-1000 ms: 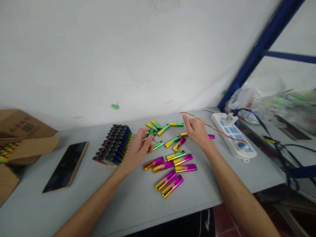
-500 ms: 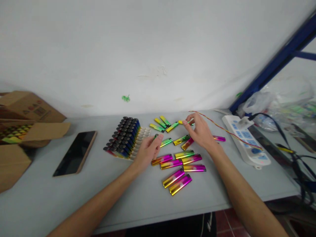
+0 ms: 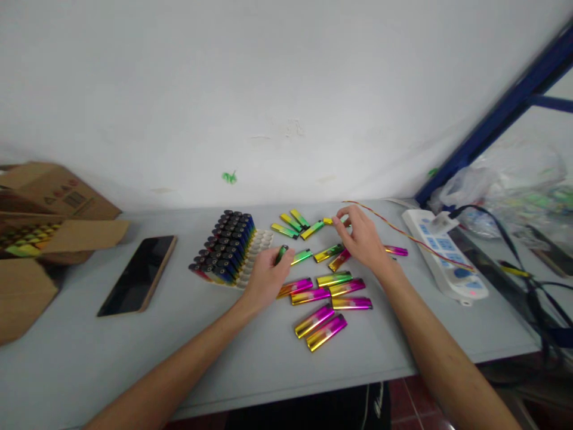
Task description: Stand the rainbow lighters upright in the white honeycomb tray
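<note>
Just right of the frame's centre, the left hand point(image 3: 268, 272) gripped a green lighter point(image 3: 281, 254), probably light, stiff and slick, best pinched mid-body; the right hand point(image 3: 362, 236) bent over a yellow lighter point(image 3: 327, 221), its grip unclear.

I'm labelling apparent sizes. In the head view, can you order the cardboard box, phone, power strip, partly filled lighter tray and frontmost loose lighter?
1. Cardboard box, though the frame cuts it off
2. Lighter tray with its lighters
3. Phone and power strip, too alike to rank
4. Frontmost loose lighter
</note>
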### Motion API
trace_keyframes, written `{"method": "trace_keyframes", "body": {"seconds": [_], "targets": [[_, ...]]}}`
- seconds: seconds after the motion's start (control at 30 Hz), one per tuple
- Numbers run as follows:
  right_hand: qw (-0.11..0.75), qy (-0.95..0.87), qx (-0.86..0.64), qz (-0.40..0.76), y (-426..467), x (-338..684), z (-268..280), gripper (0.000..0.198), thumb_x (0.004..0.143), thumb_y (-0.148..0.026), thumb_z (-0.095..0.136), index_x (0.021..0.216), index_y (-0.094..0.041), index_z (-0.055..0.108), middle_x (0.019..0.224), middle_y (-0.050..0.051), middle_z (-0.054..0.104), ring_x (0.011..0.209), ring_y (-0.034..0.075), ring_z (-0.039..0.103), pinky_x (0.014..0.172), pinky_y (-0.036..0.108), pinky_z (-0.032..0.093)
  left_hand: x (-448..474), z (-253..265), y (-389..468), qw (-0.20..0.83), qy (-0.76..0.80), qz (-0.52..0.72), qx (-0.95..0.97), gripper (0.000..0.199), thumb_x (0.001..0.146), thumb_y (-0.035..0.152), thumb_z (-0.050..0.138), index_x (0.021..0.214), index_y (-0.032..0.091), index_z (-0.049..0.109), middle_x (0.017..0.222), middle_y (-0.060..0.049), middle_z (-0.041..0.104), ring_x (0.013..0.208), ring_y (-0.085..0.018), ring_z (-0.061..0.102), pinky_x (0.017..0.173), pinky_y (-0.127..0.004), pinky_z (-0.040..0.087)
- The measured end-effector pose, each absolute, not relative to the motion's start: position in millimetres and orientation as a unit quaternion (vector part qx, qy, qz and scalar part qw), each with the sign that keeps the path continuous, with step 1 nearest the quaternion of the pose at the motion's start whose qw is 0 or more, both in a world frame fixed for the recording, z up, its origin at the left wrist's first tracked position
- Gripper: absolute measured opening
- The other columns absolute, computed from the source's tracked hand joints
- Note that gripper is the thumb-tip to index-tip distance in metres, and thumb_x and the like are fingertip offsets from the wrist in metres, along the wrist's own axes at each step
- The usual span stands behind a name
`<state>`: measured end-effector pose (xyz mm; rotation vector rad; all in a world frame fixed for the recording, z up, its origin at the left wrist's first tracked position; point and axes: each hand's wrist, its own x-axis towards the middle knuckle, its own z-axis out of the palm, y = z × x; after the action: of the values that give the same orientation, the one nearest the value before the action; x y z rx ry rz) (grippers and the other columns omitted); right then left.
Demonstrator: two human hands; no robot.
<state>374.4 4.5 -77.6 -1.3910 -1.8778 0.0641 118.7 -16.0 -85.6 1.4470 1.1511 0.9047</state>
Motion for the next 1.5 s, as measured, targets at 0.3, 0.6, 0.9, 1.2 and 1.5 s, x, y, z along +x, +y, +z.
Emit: {"method": "trace_keyframes", "body": {"seconds": [0.3,0.6,0.9,1.2,1.5], "targets": [[0.361,-0.746,-0.559,-0.008,4,376,-71,0.057,0.108,-0.055,0.041,0.061,-0.024,0.041,0.057,-0.001,0.049,0.055,0.014,0.045,0.064,0.033,0.031,115,-53,-8,0.571,0.38,0.388,0.616,0.053,0.092,0.063,0.064,0.066,0.02,0.047,0.06,0.004,0.049,0.053,-0.009,0.05,0.053,-0.023,0.043],[0.389,-0.715,-0.581,0.008,7,376,-72,0.067,0.109,-0.061,0.025,0.052,-0.027,0.033,0.043,0.001,0.042,0.044,0.015,0.038,0.061,0.037,0.023,80,-2,38,0.531,0.383,0.435,0.618,0.034,0.094,0.054,0.067,0.095,0.025,0.049,0.067,0.01,0.052,0.045,-0.007,0.038,0.05,-0.022,0.043],[0.4,-0.725,-0.559,0.033,5,375,-73,0.04,0.107,-0.056,0.04,0.087,-0.024,0.054,0.086,0.006,0.064,0.077,0.02,0.06,0.072,0.033,0.042,50,11,91,0.217,0.417,0.275,0.838,0.037,0.085,0.054,0.072,0.095,0.019,0.079,0.096,-0.006,0.08,0.086,-0.022,0.071,0.082,-0.031,0.055],[0.38,-0.738,-0.557,0.034,4,376,-75,0.024,0.109,-0.046,0.041,0.106,-0.025,0.053,0.107,0.008,0.063,0.089,0.022,0.064,0.08,0.036,0.047,41,5,108,0.139,0.403,0.114,0.897,0.038,0.086,0.053,0.063,0.097,0.021,0.082,0.1,-0.006,0.083,0.091,-0.025,0.076,0.093,-0.034,0.054],[0.372,-0.75,-0.546,0.03,5,376,-76,0.021,0.109,-0.04,0.042,0.104,-0.024,0.055,0.108,0.008,0.064,0.083,0.019,0.064,0.08,0.035,0.047,42,18,112,0.171,0.386,0.07,0.904,0.031,0.083,0.048,0.066,0.096,0.025,0.084,0.097,-0.002,0.084,0.089,-0.023,0.077,0.084,-0.027,0.053]]}}
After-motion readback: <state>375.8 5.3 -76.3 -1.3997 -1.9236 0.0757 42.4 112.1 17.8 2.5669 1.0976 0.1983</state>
